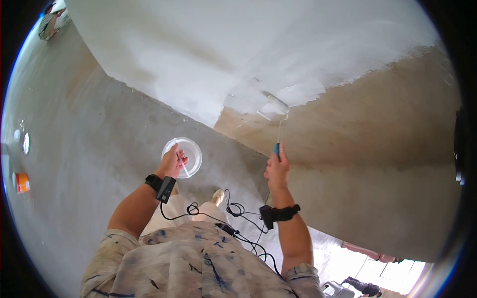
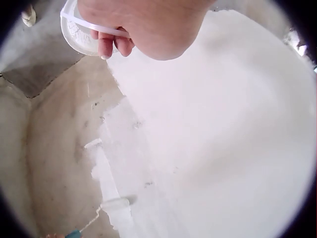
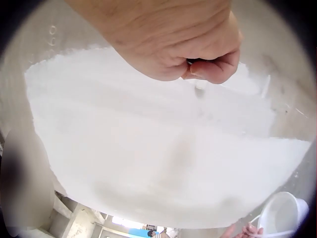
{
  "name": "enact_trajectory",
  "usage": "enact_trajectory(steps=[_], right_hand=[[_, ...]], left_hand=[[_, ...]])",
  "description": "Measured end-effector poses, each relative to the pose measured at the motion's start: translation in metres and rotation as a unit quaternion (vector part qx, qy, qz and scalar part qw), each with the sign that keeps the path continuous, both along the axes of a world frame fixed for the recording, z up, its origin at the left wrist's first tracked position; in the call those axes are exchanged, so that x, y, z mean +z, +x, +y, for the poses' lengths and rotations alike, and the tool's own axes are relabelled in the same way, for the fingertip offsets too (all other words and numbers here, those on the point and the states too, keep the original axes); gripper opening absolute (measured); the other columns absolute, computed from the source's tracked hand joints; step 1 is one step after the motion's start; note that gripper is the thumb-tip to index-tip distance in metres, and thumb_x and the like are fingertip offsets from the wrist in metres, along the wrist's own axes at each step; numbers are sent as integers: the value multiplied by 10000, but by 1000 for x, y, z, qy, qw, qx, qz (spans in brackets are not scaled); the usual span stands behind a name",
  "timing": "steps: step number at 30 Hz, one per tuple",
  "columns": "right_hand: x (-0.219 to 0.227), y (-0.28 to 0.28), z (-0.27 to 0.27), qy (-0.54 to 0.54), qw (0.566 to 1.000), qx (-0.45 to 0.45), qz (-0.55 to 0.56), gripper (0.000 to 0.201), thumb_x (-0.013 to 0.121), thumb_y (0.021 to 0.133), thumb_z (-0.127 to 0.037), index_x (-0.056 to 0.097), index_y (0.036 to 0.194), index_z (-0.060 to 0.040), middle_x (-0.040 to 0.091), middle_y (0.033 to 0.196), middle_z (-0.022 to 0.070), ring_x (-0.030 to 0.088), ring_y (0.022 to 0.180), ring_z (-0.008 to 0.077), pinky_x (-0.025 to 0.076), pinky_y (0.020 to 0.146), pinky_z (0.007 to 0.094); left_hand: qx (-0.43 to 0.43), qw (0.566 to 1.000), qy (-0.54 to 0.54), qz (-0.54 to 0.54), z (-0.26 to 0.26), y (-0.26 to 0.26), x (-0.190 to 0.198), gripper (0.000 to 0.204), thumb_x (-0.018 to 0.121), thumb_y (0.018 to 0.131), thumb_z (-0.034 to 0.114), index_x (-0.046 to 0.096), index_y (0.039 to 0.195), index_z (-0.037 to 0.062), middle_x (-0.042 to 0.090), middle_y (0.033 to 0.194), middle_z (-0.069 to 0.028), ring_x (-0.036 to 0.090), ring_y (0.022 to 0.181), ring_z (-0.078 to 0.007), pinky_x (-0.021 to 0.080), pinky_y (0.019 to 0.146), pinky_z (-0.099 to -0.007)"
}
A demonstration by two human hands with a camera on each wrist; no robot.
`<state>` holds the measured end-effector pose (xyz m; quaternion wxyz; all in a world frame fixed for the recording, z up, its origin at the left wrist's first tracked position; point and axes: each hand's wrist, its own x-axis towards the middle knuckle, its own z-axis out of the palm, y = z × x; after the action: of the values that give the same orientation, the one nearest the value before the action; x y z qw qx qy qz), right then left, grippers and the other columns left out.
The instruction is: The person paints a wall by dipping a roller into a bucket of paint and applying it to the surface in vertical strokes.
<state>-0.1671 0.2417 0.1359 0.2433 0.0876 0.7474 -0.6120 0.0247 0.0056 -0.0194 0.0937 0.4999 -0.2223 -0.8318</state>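
Two hands are busy: the left hand (image 1: 171,161) curls its fingers round the thin plastic handle (image 1: 187,172) of a smooth, round white bucket (image 1: 200,156), and a twist of that wrist could tip it and slop any liquid inside. Pressing too hard with the right hand (image 1: 278,169) – wrapped round the blue grip (image 1: 276,149) of the roller (image 1: 278,104) – might leave ridges or drips, since its pale cylinder, on bent wire, sits by the white coat's (image 1: 308,92) ragged edge over the blotchy brownish wall (image 1: 367,114).

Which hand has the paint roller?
The right hand grips the paint roller; the left hand holds the white bucket by its handle instead.
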Motion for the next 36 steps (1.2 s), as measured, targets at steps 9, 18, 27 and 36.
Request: enact_trajectory(steps=[9, 18, 27, 36], right_hand=[[-278, -68, 10, 63, 989, 100, 90, 558, 494, 863, -97, 333, 1392, -172, 356, 556, -31, 319, 378, 76, 294, 329, 258], [-70, -60, 46, -72, 989, 19, -124, 519, 505, 866, -103, 369, 1364, -158, 397, 590, -11, 295, 395, 57, 249, 337, 209], [96, -20, 66, 3, 1000, -22, 7, 481, 477, 906, -111, 361, 1371, -160, 417, 638, -6, 306, 426, 32, 239, 351, 170], [-61, -57, 60, 51, 997, 11, -54, 501, 499, 892, -126, 361, 1372, -163, 389, 589, -34, 298, 396, 42, 253, 339, 199]], left_hand=[[55, 998, -34, -21, 22, 10, -13, 360, 508, 879, 416, 521, 895, 56, 522, 709, -14, 560, 701, -181, 489, 710, -321], [80, 996, -32, -37, 21, 15, -41, 324, 510, 889, 371, 503, 865, 48, 497, 727, -22, 536, 701, -165, 497, 737, -317], [31, 997, 31, -58, 14, 17, -71, 295, 501, 897, 331, 488, 865, 38, 490, 681, -22, 536, 624, -155, 513, 688, -303], [66, 995, 38, -59, 23, 23, -106, 352, 500, 893, 374, 497, 927, 24, 515, 748, -42, 575, 738, -200, 490, 732, -312]])
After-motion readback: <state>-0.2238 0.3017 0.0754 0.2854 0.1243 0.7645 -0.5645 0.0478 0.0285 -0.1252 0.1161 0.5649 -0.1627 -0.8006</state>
